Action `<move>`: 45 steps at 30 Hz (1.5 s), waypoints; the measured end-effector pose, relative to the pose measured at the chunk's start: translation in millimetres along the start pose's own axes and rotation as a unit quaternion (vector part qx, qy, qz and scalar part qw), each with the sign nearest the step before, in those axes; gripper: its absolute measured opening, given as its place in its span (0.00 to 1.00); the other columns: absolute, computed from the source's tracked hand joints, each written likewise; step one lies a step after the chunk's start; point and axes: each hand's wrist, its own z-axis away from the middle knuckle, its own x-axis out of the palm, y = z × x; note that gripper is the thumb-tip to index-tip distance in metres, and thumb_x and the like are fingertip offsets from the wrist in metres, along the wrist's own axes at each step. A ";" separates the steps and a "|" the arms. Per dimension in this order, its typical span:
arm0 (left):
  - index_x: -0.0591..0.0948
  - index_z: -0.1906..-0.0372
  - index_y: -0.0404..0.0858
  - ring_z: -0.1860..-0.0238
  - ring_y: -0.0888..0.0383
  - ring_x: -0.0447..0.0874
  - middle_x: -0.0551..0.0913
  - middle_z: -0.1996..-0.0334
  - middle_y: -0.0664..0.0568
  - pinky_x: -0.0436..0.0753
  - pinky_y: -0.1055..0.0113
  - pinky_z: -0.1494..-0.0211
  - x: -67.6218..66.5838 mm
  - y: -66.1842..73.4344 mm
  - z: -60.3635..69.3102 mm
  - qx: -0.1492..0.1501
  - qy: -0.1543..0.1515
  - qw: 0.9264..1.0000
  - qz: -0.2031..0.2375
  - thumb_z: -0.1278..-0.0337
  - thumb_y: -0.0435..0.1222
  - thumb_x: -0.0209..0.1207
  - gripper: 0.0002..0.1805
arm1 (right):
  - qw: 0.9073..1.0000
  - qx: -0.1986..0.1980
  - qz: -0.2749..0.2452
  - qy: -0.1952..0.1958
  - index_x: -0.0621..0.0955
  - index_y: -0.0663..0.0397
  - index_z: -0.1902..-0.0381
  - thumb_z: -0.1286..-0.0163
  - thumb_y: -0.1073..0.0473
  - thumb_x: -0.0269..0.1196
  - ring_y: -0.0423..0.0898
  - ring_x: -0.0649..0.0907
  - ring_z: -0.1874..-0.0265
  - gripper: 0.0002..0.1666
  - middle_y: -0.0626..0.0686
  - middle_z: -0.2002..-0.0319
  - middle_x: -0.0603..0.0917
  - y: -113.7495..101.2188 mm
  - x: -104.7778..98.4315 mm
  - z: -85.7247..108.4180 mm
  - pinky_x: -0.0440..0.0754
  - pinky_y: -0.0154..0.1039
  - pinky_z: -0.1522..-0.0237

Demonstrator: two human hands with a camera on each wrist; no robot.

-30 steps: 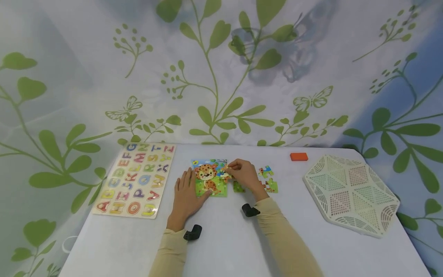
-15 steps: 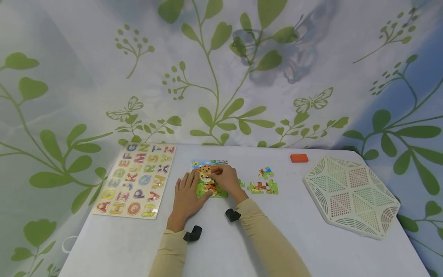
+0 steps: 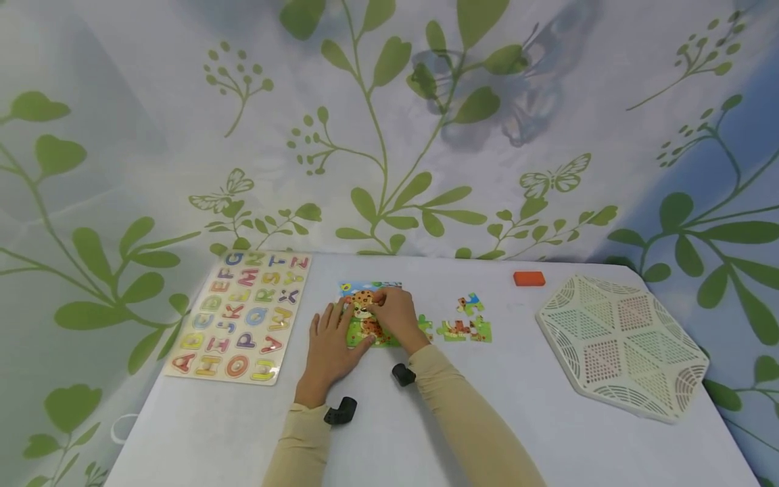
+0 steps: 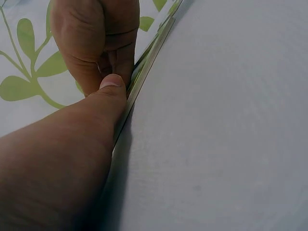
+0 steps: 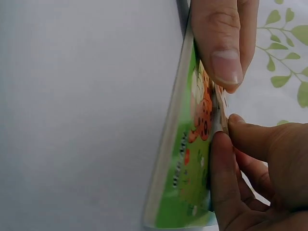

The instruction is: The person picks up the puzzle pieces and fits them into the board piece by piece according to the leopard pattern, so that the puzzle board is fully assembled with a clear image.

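Note:
A leopard picture puzzle board (image 3: 358,330) lies on the white table between the hands. My left hand (image 3: 328,345) rests along its left edge, fingers extended, with the thumb at its lower edge. Over the board's middle, my right hand (image 3: 394,316) pinches a thin puzzle piece (image 5: 223,113) between thumb and fingers. In the right wrist view that piece stands tilted on edge close to the board's surface, and the left thumb is above it. What is printed on the piece is mostly hidden. In the left wrist view the board shows as a thin edge.
Several loose puzzle pieces (image 3: 469,304) lie right of the board. An alphabet board (image 3: 237,318) is at the left. An orange block (image 3: 529,279) sits near the back edge, and a white hexagonal patterned panel (image 3: 622,346) lies at the right. Leaf-patterned fabric (image 3: 389,135) hangs behind.
My right hand has moved left from the board's right edge to over its middle, carrying the puzzle piece, then shifted little. My left hand has stayed in place.

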 end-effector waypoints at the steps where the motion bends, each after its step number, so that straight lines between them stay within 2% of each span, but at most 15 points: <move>1: 0.67 0.23 0.42 0.21 0.37 0.57 0.60 0.20 0.43 0.56 0.32 0.22 0.5 0.0 0.2 0.000 -0.002 1.000 -0.001 0.39 0.61 0.61 0.45 | 1.000 0.004 0.002 -0.004 0.88 0.55 0.59 0.35 0.53 0.73 0.47 0.86 0.63 0.12 0.52 0.62 0.89 -0.7 -0.3 -0.5 0.87 0.42 0.60; 5: 0.68 0.23 0.48 0.21 0.36 0.56 0.59 0.20 0.43 0.55 0.30 0.23 1.9 -1.0 -0.2 0.003 -0.006 1.000 -0.002 0.37 0.62 0.60 0.42 | 1.000 0.010 0.015 -0.018 0.88 0.57 0.58 0.34 0.54 0.73 0.47 0.86 0.64 0.13 0.53 0.62 0.88 -4.0 -2.0 -2.9 0.87 0.41 0.62; 9: 0.68 0.23 0.52 0.21 0.35 0.55 0.58 0.19 0.42 0.54 0.30 0.22 2.8 -1.7 -0.6 0.006 -0.010 1.000 -0.001 0.36 0.62 0.58 0.39 | 0.999 0.011 0.038 -0.025 0.88 0.57 0.57 0.33 0.53 0.72 0.49 0.86 0.60 0.14 0.53 0.59 0.89 -5.9 -2.5 -5.0 0.87 0.43 0.58; 15: 0.71 0.25 0.51 0.22 0.34 0.57 0.60 0.20 0.40 0.55 0.29 0.24 2.9 -0.4 0.6 0.014 0.002 1.000 0.000 0.37 0.60 0.60 0.38 | 0.997 0.007 0.075 -0.031 0.87 0.56 0.57 0.34 0.49 0.72 0.51 0.86 0.54 0.17 0.54 0.56 0.88 -4.7 0.1 -7.2 0.87 0.45 0.52; 19: 0.71 0.25 0.51 0.22 0.34 0.57 0.60 0.21 0.40 0.55 0.28 0.24 2.2 -1.6 0.0 0.012 0.000 1.000 0.001 0.37 0.60 0.61 0.38 | 0.998 -0.007 0.049 -0.026 0.86 0.56 0.58 0.35 0.50 0.73 0.50 0.86 0.58 0.16 0.54 0.59 0.88 -2.6 -2.2 -5.6 0.86 0.44 0.55; 22: 0.71 0.25 0.51 0.21 0.34 0.56 0.60 0.20 0.40 0.55 0.29 0.23 2.5 -2.5 -0.7 0.008 -0.006 1.000 -0.004 0.37 0.60 0.60 0.38 | 0.999 -0.020 0.009 -0.026 0.87 0.54 0.57 0.34 0.52 0.73 0.48 0.85 0.59 0.14 0.52 0.59 0.88 5.2 -7.9 -4.9 0.86 0.44 0.54; 26: 0.69 0.24 0.52 0.20 0.34 0.55 0.58 0.19 0.42 0.54 0.30 0.22 3.7 -3.0 -1.6 0.005 -0.018 1.000 -0.006 0.36 0.61 0.58 0.39 | 0.998 -0.021 -0.048 -0.024 0.87 0.50 0.52 0.32 0.53 0.71 0.49 0.86 0.56 0.13 0.52 0.55 0.88 28.1 -26.3 -6.1 0.87 0.45 0.54; 30: 0.67 0.23 0.53 0.20 0.35 0.53 0.56 0.18 0.43 0.53 0.30 0.22 3.8 -2.6 -0.9 0.000 -0.030 1.000 -0.006 0.35 0.63 0.57 0.40 | 0.997 -0.004 -0.079 -0.018 0.86 0.50 0.47 0.30 0.55 0.69 0.52 0.87 0.52 0.15 0.54 0.49 0.87 61.0 -62.3 -4.2 0.87 0.43 0.59; 33: 0.67 0.23 0.54 0.19 0.36 0.52 0.55 0.18 0.43 0.52 0.31 0.21 3.1 -1.6 -1.5 -0.004 -0.034 0.999 -0.006 0.35 0.63 0.56 0.40 | 0.997 0.007 -0.073 -0.010 0.85 0.50 0.43 0.29 0.55 0.68 0.54 0.86 0.49 0.18 0.56 0.46 0.86 87.6 -95.2 -0.9 0.86 0.42 0.58; 37: 0.67 0.22 0.54 0.19 0.36 0.52 0.55 0.18 0.44 0.52 0.31 0.21 3.4 -1.4 -0.7 -0.006 -0.036 0.999 -0.008 0.35 0.63 0.56 0.40 | 0.999 0.022 -0.039 -0.003 0.83 0.52 0.39 0.30 0.54 0.68 0.56 0.84 0.48 0.23 0.58 0.44 0.84 120.4 -128.1 4.3 0.84 0.43 0.57; 42: 0.67 0.23 0.54 0.19 0.37 0.52 0.55 0.18 0.44 0.52 0.32 0.21 5.2 -2.4 -0.4 -0.006 -0.029 1.000 -0.012 0.35 0.64 0.56 0.40 | 0.999 0.034 0.003 -0.027 0.80 0.52 0.34 0.34 0.51 0.72 0.56 0.82 0.47 0.32 0.60 0.44 0.82 146.2 -147.5 8.8 0.82 0.46 0.52; 45: 0.67 0.23 0.53 0.19 0.37 0.52 0.55 0.18 0.44 0.52 0.32 0.21 5.3 -1.6 -0.6 -0.006 -0.028 1.000 -0.008 0.35 0.63 0.56 0.40 | 0.999 0.021 0.012 -0.044 0.78 0.55 0.32 0.35 0.52 0.73 0.56 0.81 0.48 0.36 0.62 0.46 0.82 155.3 -151.5 9.8 0.80 0.48 0.49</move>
